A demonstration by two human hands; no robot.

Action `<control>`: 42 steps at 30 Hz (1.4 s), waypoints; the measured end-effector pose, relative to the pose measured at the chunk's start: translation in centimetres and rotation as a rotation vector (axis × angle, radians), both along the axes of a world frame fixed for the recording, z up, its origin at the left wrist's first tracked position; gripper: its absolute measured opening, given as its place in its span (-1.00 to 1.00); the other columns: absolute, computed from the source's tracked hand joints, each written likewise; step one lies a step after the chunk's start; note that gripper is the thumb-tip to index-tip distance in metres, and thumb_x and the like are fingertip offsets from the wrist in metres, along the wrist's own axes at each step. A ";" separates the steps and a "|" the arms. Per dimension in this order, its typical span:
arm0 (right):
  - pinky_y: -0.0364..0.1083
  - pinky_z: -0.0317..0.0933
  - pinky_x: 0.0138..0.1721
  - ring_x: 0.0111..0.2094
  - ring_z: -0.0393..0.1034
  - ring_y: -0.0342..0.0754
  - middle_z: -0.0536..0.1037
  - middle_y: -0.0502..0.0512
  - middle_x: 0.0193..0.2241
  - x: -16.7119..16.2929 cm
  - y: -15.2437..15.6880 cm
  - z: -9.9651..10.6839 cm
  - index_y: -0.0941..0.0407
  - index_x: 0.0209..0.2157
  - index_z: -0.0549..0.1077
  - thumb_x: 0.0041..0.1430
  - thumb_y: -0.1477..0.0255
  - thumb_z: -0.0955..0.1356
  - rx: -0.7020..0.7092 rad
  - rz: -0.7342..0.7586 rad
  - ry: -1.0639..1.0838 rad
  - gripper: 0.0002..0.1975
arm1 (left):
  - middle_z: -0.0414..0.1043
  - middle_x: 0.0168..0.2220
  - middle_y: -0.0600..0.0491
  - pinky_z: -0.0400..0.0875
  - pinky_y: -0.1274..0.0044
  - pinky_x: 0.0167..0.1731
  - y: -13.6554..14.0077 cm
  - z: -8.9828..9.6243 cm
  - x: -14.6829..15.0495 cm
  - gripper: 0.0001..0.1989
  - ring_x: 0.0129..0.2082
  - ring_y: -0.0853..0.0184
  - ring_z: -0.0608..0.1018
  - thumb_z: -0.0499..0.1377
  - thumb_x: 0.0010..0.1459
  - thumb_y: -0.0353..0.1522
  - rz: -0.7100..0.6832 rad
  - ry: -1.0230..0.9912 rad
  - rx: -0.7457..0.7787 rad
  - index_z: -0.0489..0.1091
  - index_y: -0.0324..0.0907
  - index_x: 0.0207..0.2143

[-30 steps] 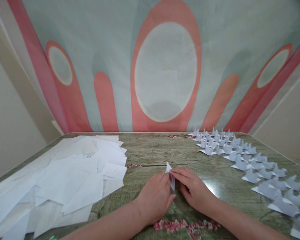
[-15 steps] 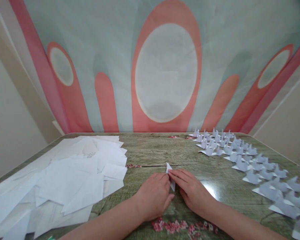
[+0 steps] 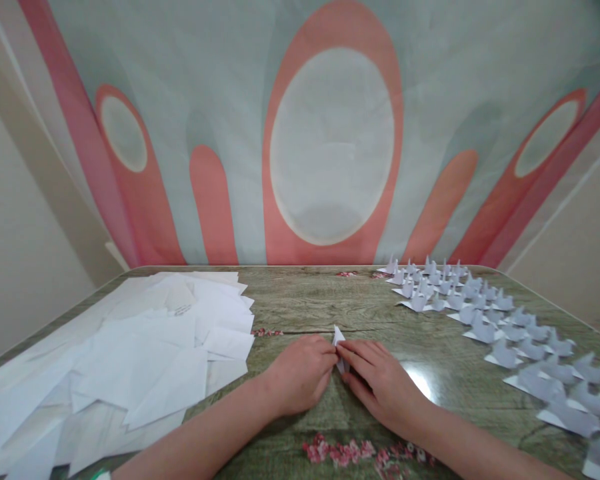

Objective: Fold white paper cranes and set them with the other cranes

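Observation:
A small folded white paper [image 3: 341,363] lies on the wood-patterned table in front of me, its narrow pointed tip facing away. My left hand [image 3: 303,373] has its fingers closed at the paper's left edge. From the other side, my right hand [image 3: 380,377] grips the paper with its fingertips and thumb. The fingers cover the middle of the paper, so its folds are partly hidden.
A wide heap of loose white paper sheets [image 3: 155,353] covers the table's left side. Rows of folded white paper birds [image 3: 505,353] stand along the right side. Behind the table [image 3: 290,300] hangs a patterned backdrop [image 3: 245,133].
My left hand has shifted slightly up and left, its thumb drawn in from the paper's lower end. My right thumb has come up against the paper.

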State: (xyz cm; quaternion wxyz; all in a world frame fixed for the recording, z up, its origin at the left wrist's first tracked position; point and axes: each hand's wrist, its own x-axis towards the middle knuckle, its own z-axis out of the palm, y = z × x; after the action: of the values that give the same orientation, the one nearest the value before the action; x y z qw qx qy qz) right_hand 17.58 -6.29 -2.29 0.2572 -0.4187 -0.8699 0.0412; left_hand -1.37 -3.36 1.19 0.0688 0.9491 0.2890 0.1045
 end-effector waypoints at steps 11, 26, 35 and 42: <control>0.08 0.21 -0.07 -0.09 0.30 0.05 0.42 0.22 -0.07 -0.1 -0.2 0.3 0.17 0.03 0.29 0.13 0.45 0.28 0.020 -0.022 -0.008 -0.60 | 0.48 -0.21 0.02 0.25 0.45 -0.09 1.3 -0.4 -0.7 -0.75 -0.20 0.31 0.45 0.01 0.09 -0.53 -0.016 -0.174 -0.105 0.44 -0.20 -0.25; 0.08 0.21 -0.08 -0.16 0.35 0.02 0.49 0.17 -0.15 0.7 0.7 -0.7 0.13 -0.05 0.35 0.03 0.64 0.24 0.039 -0.015 0.082 -0.59 | 0.47 -0.21 0.06 0.23 0.45 -0.09 0.7 -1.1 -0.5 -0.77 -0.17 0.31 0.42 0.04 0.10 -0.50 -0.017 -0.227 -0.089 0.41 -0.16 -0.22; 0.06 0.19 -0.05 -0.14 0.34 -0.01 0.48 0.15 -0.15 0.8 0.8 -0.1 0.11 -0.03 0.35 0.01 0.66 0.22 -0.022 0.085 0.109 -0.55 | 0.38 -0.15 0.01 0.26 0.44 -0.08 2.0 -1.5 -0.9 -0.71 -0.11 0.30 0.37 0.10 0.12 -0.44 0.191 -0.401 -0.080 0.32 -0.14 -0.06; 0.05 0.16 -0.04 -0.13 0.35 -0.03 0.48 0.14 -0.13 1.1 1.0 0.3 0.07 0.03 0.29 -0.01 0.66 0.22 -0.083 0.164 0.150 -0.48 | 0.39 -0.28 0.04 0.26 0.48 -0.19 2.1 -1.4 -1.1 -0.85 -0.20 0.32 0.38 0.08 0.16 -0.43 0.158 -0.234 -0.033 0.44 -0.13 -0.27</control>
State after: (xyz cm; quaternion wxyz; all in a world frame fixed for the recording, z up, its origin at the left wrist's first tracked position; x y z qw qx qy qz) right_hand 18.67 -5.25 -1.99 0.2998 -0.3521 -0.8772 0.1293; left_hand -2.43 -1.25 -0.21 0.1092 0.9035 0.3545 0.2149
